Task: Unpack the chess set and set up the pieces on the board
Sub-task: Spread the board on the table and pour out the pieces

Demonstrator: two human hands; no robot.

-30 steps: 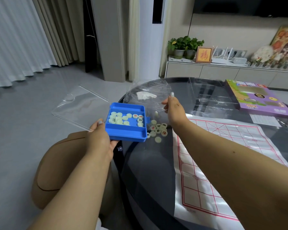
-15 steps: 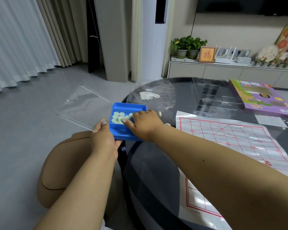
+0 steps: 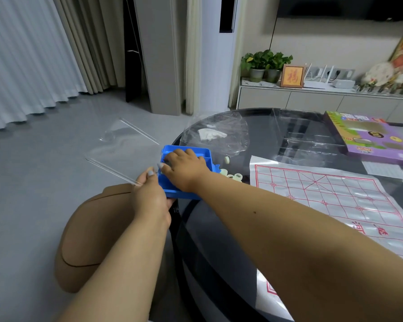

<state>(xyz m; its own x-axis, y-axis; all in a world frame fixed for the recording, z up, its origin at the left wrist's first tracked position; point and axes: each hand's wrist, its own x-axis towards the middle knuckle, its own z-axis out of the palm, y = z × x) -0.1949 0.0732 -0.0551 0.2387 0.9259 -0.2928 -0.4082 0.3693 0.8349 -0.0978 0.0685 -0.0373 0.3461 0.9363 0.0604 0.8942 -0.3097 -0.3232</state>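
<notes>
Right hand [image 3: 184,166] reaches palm-down into blue tray [image 3: 186,151]; left hand [image 3: 149,194] grips its edge.

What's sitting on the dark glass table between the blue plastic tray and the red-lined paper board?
In the head view, a few pale round chess pieces lie between the blue plastic tray and the red-lined paper board.

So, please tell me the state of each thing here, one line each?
Blue tray: open, held at table edge.
Left hand: gripping the tray.
Right hand: reaching inside the tray.
Chess pieces: some lying loose on the table.
Board sheet: unfolded, no pieces on it.
Purple box: lying flat.
</notes>
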